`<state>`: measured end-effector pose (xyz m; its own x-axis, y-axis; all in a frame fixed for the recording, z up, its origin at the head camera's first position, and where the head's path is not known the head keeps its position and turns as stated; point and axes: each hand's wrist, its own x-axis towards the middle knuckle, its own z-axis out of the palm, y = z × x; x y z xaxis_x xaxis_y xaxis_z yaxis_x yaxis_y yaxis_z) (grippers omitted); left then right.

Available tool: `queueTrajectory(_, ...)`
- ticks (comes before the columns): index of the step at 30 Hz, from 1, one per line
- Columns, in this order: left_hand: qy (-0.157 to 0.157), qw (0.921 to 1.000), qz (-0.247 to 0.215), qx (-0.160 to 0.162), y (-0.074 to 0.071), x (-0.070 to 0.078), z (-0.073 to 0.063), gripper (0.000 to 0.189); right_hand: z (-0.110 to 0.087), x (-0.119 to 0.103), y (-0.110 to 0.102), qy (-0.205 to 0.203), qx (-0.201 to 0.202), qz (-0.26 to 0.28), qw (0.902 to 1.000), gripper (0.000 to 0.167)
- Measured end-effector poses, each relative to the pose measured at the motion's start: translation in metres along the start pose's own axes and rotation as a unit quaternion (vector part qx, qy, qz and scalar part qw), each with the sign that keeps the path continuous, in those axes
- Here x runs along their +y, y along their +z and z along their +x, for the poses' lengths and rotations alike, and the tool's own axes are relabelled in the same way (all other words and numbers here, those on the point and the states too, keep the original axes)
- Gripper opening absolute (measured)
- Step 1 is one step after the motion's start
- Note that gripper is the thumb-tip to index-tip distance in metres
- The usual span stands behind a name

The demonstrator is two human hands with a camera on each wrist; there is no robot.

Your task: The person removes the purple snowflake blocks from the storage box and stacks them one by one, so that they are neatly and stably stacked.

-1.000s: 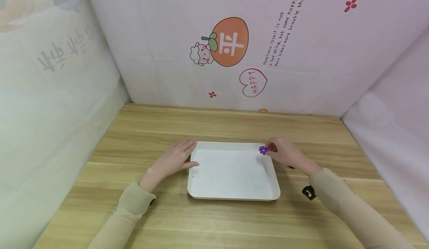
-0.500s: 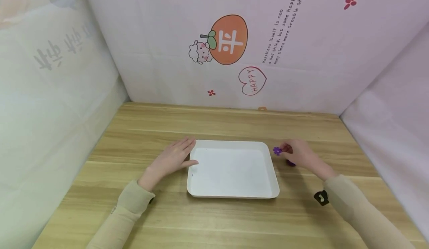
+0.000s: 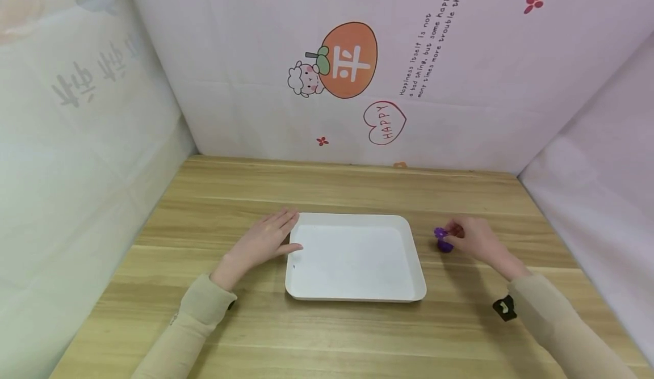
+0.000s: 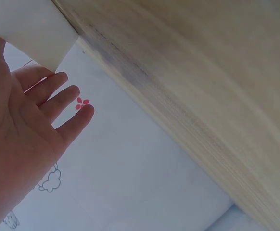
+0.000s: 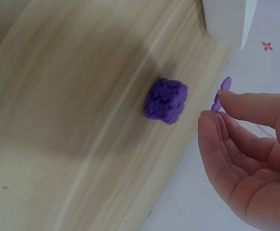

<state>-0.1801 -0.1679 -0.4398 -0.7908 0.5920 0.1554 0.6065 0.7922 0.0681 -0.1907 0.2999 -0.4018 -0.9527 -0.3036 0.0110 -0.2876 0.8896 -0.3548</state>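
Observation:
My left hand (image 3: 263, 240) lies at the left rim of a white rectangular tray (image 3: 357, 262), its fingers straight and the thumb over the edge. In the left wrist view, the fingertips are right at the tray's corner (image 4: 31, 29). To the right of the tray, my right hand (image 3: 476, 238) pinches a small purple notched snowflake disc (image 5: 225, 84) between thumb and fingertips. A short stack of matching purple discs (image 5: 166, 102) stands on the wooden table just under and beside it. In the head view the held disc overlaps that stack.
White printed cloth walls (image 3: 245, 84) enclose the wooden table (image 3: 337, 339) at the back and both sides. A small dark mark (image 3: 293, 266) shows inside the tray near its left side. A black piece (image 3: 504, 308) sits by the right cuff.
My right hand has moved right, from over the tray's far right corner to the purple stack, with the disc still pinched. The left hand and tray have stayed in place.

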Motion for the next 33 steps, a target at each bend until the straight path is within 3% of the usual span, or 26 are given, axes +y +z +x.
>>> queueTrajectory(8,0.001,1.0000,0.006,-0.006,0.005,-0.003,0.001,0.077,-0.005,0.010,0.003,0.027,-0.014,0.003,0.9995,0.020)
queueTrajectory(17,-0.004,0.9999,0.001,-0.016,0.005,-0.004,0.002,0.078,-0.007,0.016,0.006,0.027,-0.017,0.001,0.9995,0.018)
queueTrajectory(33,0.002,1.0000,0.004,-0.006,0.004,-0.003,0.001,0.078,-0.007,0.020,0.008,0.043,-0.027,-0.004,0.9987,0.018)
